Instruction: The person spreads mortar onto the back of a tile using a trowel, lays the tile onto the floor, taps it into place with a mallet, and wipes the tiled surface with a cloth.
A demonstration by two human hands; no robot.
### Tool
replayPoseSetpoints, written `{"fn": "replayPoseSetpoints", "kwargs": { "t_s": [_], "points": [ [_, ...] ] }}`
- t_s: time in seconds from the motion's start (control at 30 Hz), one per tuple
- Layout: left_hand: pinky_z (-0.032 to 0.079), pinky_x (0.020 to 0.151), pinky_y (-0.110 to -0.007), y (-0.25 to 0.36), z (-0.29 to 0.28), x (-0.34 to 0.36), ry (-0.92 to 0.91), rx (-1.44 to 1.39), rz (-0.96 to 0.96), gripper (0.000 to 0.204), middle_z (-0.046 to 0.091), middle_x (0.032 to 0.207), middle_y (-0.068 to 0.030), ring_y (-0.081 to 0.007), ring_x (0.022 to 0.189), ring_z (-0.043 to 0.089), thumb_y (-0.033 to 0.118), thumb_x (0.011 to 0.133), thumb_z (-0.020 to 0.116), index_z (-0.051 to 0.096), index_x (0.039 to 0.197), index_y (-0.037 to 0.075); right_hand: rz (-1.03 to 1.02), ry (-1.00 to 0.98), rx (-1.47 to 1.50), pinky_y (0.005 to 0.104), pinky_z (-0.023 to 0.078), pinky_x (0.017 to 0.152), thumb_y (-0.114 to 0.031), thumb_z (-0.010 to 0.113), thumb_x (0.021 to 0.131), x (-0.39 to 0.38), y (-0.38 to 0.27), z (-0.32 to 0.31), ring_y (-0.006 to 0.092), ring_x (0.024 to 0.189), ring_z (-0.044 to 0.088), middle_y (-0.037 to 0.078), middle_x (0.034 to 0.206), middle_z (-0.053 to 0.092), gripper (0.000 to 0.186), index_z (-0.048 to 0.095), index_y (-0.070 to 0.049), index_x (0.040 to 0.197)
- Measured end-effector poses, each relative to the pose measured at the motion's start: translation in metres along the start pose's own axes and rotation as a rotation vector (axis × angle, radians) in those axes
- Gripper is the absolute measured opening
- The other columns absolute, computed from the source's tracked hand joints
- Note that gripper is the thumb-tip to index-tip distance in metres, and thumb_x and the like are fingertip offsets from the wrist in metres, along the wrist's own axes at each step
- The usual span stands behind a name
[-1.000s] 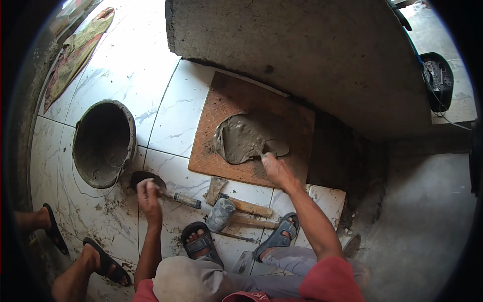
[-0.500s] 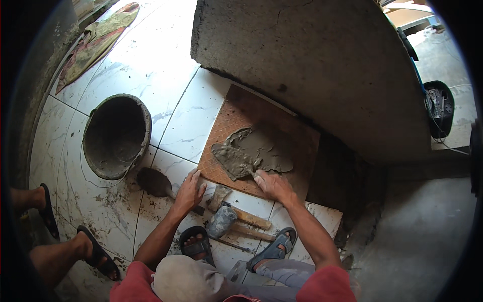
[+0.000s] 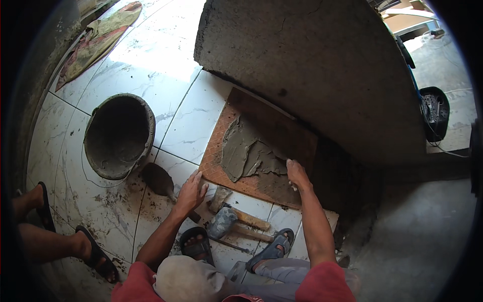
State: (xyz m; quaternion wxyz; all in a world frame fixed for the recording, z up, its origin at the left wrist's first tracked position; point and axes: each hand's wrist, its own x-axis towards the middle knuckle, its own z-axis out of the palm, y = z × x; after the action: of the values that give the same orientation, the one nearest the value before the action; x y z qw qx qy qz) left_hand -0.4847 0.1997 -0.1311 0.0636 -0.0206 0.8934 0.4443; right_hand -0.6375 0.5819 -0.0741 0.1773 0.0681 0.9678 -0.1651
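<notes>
A brown tile (image 3: 214, 153), its gridded face up, lies in front of me with grey mortar (image 3: 241, 148) spread over its middle. My right hand (image 3: 299, 177) is closed at the tile's right part, round the handle of a trowel. The trowel's blade points up and left into the shadow at the mortar's edge and is hard to make out. At the tile's near left corner, my left hand (image 3: 191, 191) touches the edge with its fingers extended. Beside that hand, a mortar-caked, rounded scoop (image 3: 158, 179) rests on the floor, its handle running under my wrist.
A dirty bucket (image 3: 119, 136) stands to the left. A rubber mallet (image 3: 222, 223) and a hammer (image 3: 219, 199) lie near my feet. A concrete slab (image 3: 302, 60) rises beyond the tile. Another person's sandalled foot (image 3: 98, 256) is at lower left; a cloth (image 3: 98, 40) lies far left.
My right hand has swept the trowel rightward across the tile. The mortar is now smoother and spread further left and toward the far side. My left hand stays at the corner.
</notes>
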Motion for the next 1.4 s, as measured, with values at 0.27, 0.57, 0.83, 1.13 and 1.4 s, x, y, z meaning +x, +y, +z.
{"fn": "replayPoseSetpoints", "kwargs": {
  "t_s": [0.27,0.57,0.83,1.13,1.4],
  "points": [
    [0.042,0.099,-0.045,-0.004,0.003,-0.003,-0.015,0.016,-0.021,0.052,0.045,0.136,-0.0284,-0.0426,0.118,0.05,0.025,0.091,0.056,0.045,0.13,-0.007,0.678,-0.044,0.738,0.0377,0.049,0.048,-0.049,0.032,0.099,-0.058,-0.01,0.032,0.0207,0.059,0.056,0.01,0.074,0.055,0.052,0.053,-0.004,0.116],
    [0.042,0.1,-0.044,0.003,0.003,0.005,-0.012,0.027,-0.036,0.05,0.049,0.131,-0.0299,-0.0422,0.118,0.051,0.024,0.091,0.056,0.046,0.129,-0.008,0.314,-0.748,0.998,0.0276,0.042,0.043,-0.055,0.033,0.099,-0.058,-0.102,0.043,0.0117,0.05,0.048,0.004,0.066,0.047,0.055,0.053,-0.007,0.115],
    [0.044,0.096,-0.045,0.0,-0.004,0.006,0.009,-0.008,-0.001,0.044,0.054,0.123,-0.0292,-0.043,0.112,0.054,0.02,0.091,0.055,0.049,0.125,-0.008,-0.278,-0.1,-0.11,0.0366,0.049,0.05,-0.042,0.035,0.1,-0.098,-0.06,0.049,0.0178,0.055,0.059,0.013,0.062,0.051,0.043,0.05,-0.002,0.102],
    [0.047,0.087,-0.046,-0.002,-0.011,0.01,0.027,-0.081,0.016,0.03,0.061,0.109,-0.0267,-0.043,0.099,0.058,0.012,0.088,0.054,0.056,0.111,-0.006,0.183,-0.664,0.694,0.0279,0.043,0.04,-0.046,0.039,0.099,-0.088,-0.093,0.043,0.0117,0.05,0.051,0.003,0.067,0.051,0.044,0.054,-0.008,0.116],
    [0.048,0.076,-0.048,-0.002,-0.02,0.016,-0.013,-0.184,-0.086,0.021,0.062,0.088,-0.0271,-0.0443,0.087,0.061,0.01,0.086,0.053,0.056,0.105,-0.001,-0.557,-0.686,-0.042,0.0397,0.051,0.078,-0.045,0.042,0.099,-0.051,-0.07,0.013,0.0292,0.089,0.065,0.014,0.096,0.068,0.046,0.058,-0.006,0.117]
  ]
}}
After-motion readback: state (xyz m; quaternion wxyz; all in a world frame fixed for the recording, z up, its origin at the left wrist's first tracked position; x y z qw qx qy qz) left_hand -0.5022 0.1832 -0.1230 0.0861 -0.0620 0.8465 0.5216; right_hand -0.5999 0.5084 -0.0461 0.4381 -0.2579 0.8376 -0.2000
